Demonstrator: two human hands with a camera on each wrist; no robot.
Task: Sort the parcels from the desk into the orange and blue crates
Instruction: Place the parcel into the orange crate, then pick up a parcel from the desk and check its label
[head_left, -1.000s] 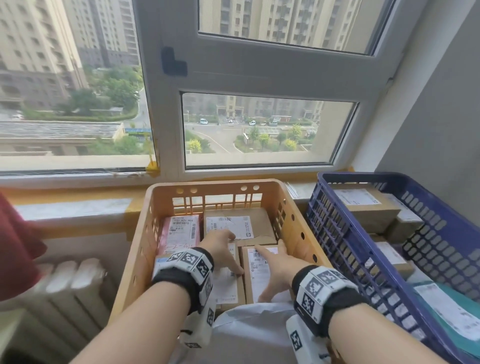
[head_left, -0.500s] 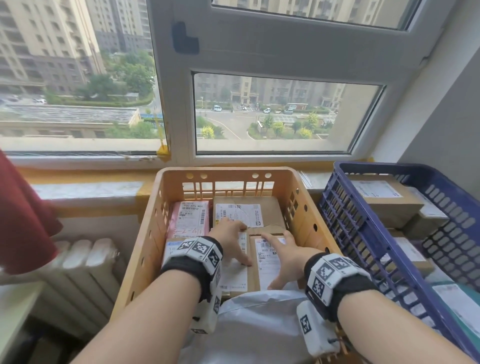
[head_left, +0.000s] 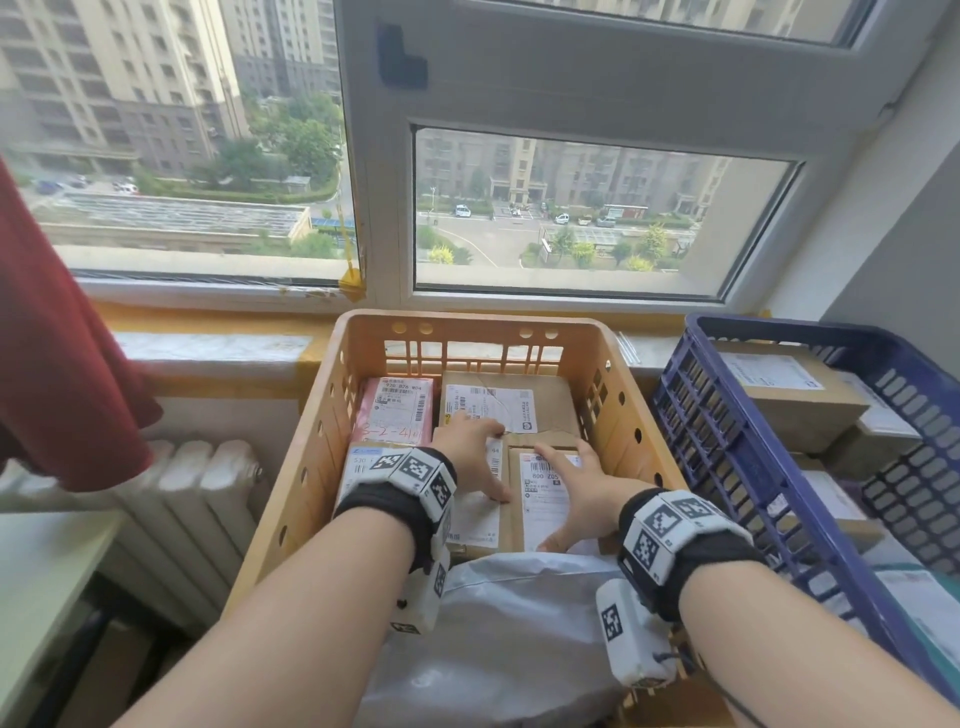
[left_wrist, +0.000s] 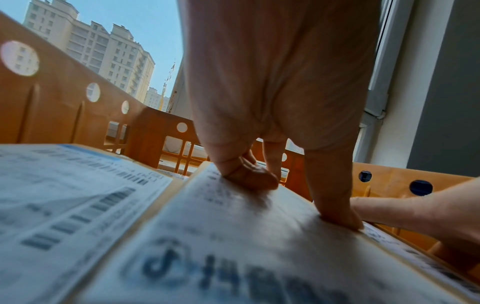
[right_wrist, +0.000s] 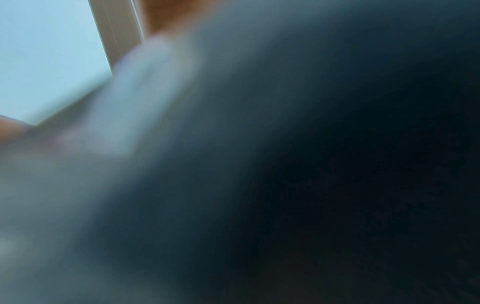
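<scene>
Orange crate (head_left: 311, 447), below the window sill, holds several labelled parcels. Middle cardboard parcel (head_left: 478, 512): white shipping label on top, lying near the crate's centre; left hand (head_left: 475, 457) rests on it, thumb and fingertips (left_wrist: 337, 218) pressing its label, fingers spread and fairly straight, gripping nothing. Right-hand cardboard parcel (head_left: 545, 499): touching the first, toward the crate's right wall; right hand (head_left: 582, 493) lies flat on its label, fingers extended, loose. Right wrist view is blurred and dark and shows nothing of the hand. Pink parcel (head_left: 397, 410): far left corner of the crate. Larger brown box (head_left: 511, 405): against the far wall. Grey plastic mailer (head_left: 498, 634): at the near edge, below both wrists. Blue crate (head_left: 727, 467): just beside the orange one on the right, holding brown boxes (head_left: 789, 400). White radiator (head_left: 192, 478) and red cloth (head_left: 57, 364) at left.
</scene>
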